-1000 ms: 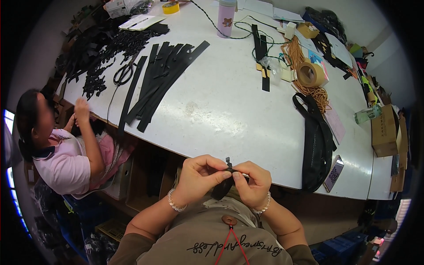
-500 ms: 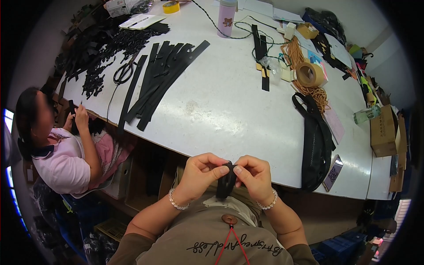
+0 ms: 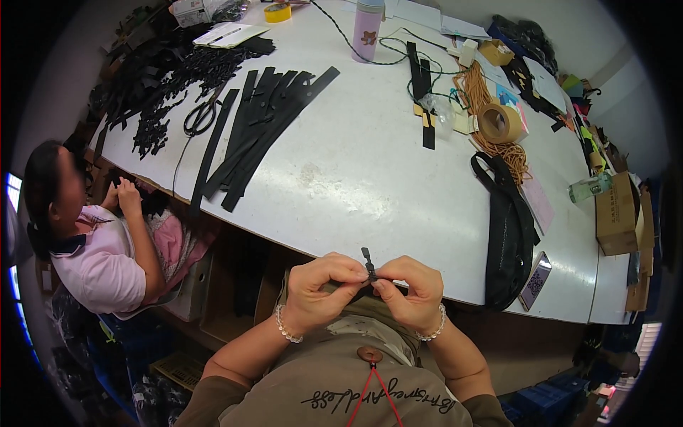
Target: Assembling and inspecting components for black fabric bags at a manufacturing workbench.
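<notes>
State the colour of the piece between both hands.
The piece is black; best seen in the head view.

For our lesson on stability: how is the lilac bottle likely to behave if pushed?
Pushed high up, the lilac bottle would probably tip, being tall, narrow and upright. Pushed low, it might slide, since the white tabletop looks smooth and shiny. The dark cord running by its base could catch it.

White table [image 3: 370, 178]; black strips [image 3: 274, 142]; phone [image 3: 535, 282]
</notes>
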### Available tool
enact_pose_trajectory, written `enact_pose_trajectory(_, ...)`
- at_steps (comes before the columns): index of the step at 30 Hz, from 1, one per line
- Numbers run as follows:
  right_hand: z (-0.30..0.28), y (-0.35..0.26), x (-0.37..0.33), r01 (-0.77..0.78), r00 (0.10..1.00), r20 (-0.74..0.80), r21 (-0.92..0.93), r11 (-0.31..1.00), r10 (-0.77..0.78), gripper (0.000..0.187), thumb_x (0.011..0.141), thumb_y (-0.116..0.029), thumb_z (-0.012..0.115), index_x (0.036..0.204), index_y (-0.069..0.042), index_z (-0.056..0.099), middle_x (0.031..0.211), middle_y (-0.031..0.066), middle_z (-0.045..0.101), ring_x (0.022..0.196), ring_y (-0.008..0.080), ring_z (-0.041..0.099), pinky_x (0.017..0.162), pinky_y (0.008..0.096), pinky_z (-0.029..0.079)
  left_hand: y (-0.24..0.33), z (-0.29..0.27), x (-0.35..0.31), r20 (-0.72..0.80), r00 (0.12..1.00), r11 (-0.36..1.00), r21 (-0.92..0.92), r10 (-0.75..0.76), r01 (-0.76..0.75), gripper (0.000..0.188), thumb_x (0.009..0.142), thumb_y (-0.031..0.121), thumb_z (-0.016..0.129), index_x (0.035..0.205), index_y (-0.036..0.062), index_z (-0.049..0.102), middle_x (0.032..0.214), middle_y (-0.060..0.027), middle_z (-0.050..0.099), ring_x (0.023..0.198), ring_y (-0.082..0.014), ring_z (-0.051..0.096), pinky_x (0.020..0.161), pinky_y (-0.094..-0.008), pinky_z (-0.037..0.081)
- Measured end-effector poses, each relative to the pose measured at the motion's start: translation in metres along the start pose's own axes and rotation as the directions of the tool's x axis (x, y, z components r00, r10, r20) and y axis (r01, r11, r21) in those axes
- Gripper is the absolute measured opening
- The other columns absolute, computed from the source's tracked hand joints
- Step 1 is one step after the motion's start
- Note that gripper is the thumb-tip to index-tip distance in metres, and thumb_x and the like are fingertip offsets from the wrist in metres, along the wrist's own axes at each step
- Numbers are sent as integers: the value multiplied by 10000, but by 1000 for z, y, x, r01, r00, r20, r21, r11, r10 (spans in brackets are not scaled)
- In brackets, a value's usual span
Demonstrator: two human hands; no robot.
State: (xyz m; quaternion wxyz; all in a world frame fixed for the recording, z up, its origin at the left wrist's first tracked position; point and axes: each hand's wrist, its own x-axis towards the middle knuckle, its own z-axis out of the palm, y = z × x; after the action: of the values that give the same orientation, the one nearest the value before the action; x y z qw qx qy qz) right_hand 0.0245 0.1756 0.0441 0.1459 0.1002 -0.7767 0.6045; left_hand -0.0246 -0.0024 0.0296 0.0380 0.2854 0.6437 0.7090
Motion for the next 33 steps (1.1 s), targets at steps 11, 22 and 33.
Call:
enact_pose_trajectory(11, -1, 4, 0, 76, 997, -14, -99, 992, -77, 104, 757, 20, 692, 847, -17, 656, 753, 99, 635, 579, 191, 592, 507, 265, 458, -1, 0, 2, 24, 1000, 999, 31, -15, 15, 174, 735, -132, 645, 846, 1, 654, 866, -118, 686, 801, -193, 673, 705, -269, 539)
enact_pose_trajectory(22, -3, 4, 1, 36, 999, 11, -14, 999, -35, 75, 770, 29, 675, 834, 3, 648, 740, 99, 627, 599, 179, 590, 530, 255, 452, -4, 0, 2, 45, 998, 998, -30, -48, 49, 147, 759, -113, 657, 858, -4, 654, 863, -118, 680, 800, -172, 665, 703, -258, 529)
enact_pose_trajectory(33, -2, -5, 20, -365, 928, 160, 205, 908, 337, 72, 871, -40, 627, 868, 32, 629, 725, 38, 630, 591, 77, 584, 546, 208, 465, -1, 13, 4, -66, 957, 934, -244, -283, 260, 273, 873, -44, 578, 1143, -28, 607, 944, -72, 654, 837, -113, 620, 740, -238, 513)
